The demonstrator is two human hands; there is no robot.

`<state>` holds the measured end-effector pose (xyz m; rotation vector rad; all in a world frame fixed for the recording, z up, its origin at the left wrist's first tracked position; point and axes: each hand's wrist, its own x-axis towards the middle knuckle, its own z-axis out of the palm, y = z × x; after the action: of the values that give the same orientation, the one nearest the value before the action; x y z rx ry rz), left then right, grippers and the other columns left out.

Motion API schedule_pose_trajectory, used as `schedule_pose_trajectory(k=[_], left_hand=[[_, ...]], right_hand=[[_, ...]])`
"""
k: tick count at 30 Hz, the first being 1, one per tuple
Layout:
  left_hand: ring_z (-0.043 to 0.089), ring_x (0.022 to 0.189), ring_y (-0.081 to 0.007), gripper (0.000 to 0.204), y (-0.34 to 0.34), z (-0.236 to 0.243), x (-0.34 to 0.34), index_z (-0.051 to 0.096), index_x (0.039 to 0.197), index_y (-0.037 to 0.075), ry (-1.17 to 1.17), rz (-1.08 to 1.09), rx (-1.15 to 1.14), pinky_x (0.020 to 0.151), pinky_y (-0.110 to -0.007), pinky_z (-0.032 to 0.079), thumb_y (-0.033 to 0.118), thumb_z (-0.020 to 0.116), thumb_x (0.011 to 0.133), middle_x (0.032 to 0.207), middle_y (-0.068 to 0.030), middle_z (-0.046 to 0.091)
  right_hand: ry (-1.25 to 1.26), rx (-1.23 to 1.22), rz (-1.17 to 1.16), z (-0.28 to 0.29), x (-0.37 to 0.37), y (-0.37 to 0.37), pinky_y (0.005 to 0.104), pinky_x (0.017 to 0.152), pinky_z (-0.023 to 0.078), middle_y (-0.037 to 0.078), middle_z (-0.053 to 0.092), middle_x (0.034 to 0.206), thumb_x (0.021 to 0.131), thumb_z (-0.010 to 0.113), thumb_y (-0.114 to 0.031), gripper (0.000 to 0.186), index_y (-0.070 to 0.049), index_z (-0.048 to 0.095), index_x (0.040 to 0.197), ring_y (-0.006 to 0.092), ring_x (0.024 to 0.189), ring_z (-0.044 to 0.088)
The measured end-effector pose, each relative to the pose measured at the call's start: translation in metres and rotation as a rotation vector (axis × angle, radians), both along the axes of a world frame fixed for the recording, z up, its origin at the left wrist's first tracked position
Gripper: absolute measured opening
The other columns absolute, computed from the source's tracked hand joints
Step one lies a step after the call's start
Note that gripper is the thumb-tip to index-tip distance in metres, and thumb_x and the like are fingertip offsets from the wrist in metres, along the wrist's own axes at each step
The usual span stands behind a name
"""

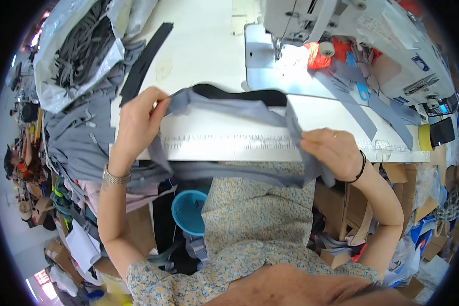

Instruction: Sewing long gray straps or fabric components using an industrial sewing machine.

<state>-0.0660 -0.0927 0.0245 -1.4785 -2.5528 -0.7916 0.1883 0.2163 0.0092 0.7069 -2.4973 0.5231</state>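
Grey fabric [229, 107]; pinched by left hand [142, 122], right hand [335, 152]; spans between

Before me spreads a white surface [204, 46], ruler scales along its near edge. Cardboard boxes [62, 259] crowd the room low on both sides of me, and a blue plastic basin [179, 212] sits below the surface. Far left I see a pale grey expanse [5, 199], wall or floor I cannot tell, and bright light strips [31, 289].

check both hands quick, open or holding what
Left hand: closed, fingers pinching the grey fabric.
Right hand: closed, fingers gripping the grey fabric farther right.
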Motion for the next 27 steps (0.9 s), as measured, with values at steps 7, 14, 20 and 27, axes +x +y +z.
schedule_pose_trajectory(k=[7,14,20,27], left_hand=[[0.054,0.064,-0.0054,0.015,-0.029,-0.004,-0.056,0.072,0.102,-0.001,-0.746,0.175,0.151,0.058,-0.023,0.044,0.007,0.067,0.09,0.076,-0.0008,0.066],[0.062,0.081,-0.019,0.011,0.07,-0.009,-0.01,0.075,0.093,0.005,-0.095,-0.193,-0.018,0.073,-0.031,0.05,0.006,0.07,0.084,0.088,-0.0047,0.069],[0.06,0.089,-0.0286,0.012,0.116,-0.014,0.034,0.073,0.091,0.003,0.028,-0.393,0.052,0.079,-0.037,0.052,0.002,0.07,0.079,0.093,-0.0083,0.066],[0.061,0.089,-0.0292,0.013,0.125,-0.021,0.015,0.071,0.092,0.001,-0.055,-0.426,0.056,0.079,-0.038,0.052,0.0,0.07,0.079,0.093,-0.0094,0.066]], right_hand=[[-0.146,-0.252,-0.334,0.022,0.047,-0.002,0.0339,0.054,0.049,0.01,0.063,0.079,0.067,0.075,-0.001,0.025,-0.008,0.063,0.087,0.0268,0.065,0.064],[-1.018,0.307,0.207,-0.025,0.079,-0.046,0.0384,0.059,0.054,0.008,0.06,0.086,0.072,0.067,-0.01,0.023,-0.01,0.058,0.093,0.0274,0.07,0.065],[-0.249,0.129,-0.147,0.014,-0.039,-0.052,0.0381,0.07,0.054,0.01,0.058,0.09,0.078,0.062,-0.01,0.006,-0.005,0.061,0.08,0.028,0.083,0.062],[-0.128,0.021,0.1,-0.009,-0.07,-0.026,0.0381,0.083,0.052,0.009,0.058,0.099,0.078,0.064,-0.009,0.011,-0.003,0.059,0.086,0.0277,0.093,0.059]])
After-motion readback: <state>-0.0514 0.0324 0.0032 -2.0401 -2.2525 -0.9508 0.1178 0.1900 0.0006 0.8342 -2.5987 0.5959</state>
